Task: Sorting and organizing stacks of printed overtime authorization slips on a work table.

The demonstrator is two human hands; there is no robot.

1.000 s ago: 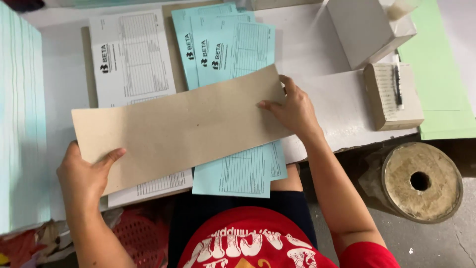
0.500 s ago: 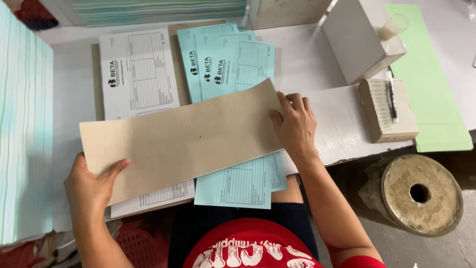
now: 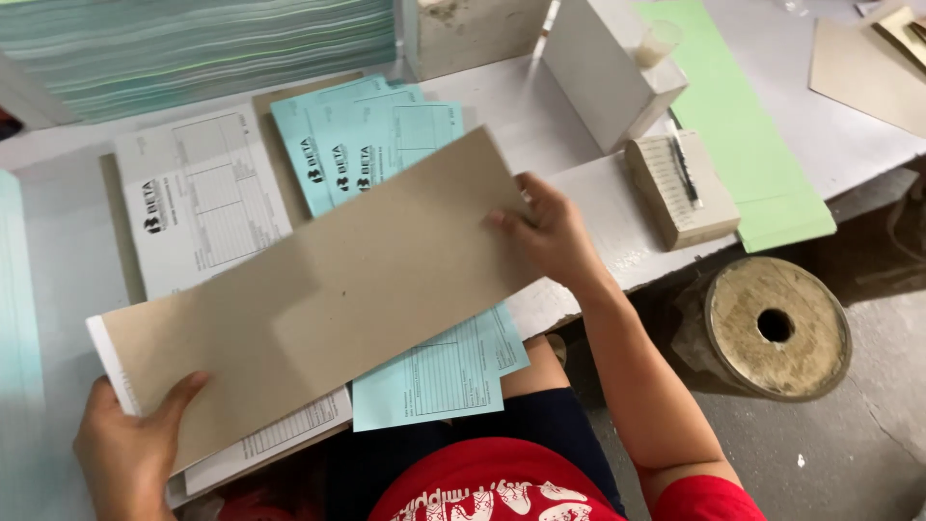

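I hold a long brown cardboard strip (image 3: 328, 289) by both ends, tilted across the table. My left hand (image 3: 130, 449) grips its lower left end, thumb on top. My right hand (image 3: 545, 232) grips the upper right end. Under the strip lie a stack of white printed forms (image 3: 198, 198) on the left and several fanned light-blue printed forms (image 3: 362, 140) in the middle. The blue forms' lower part (image 3: 439, 376) sticks out past the table's front edge.
A tall pile of pale green-blue paper (image 3: 193, 43) stands at the back. A white box (image 3: 608, 72) and a small block with a pen (image 3: 680, 183) sit to the right, beside green sheets (image 3: 748, 154). A round spool (image 3: 776, 328) stands on the floor.
The strip has swung to a steeper tilt, its right end raised toward the back. My left hand dropped lower, and the view shifted to show more of the right side.
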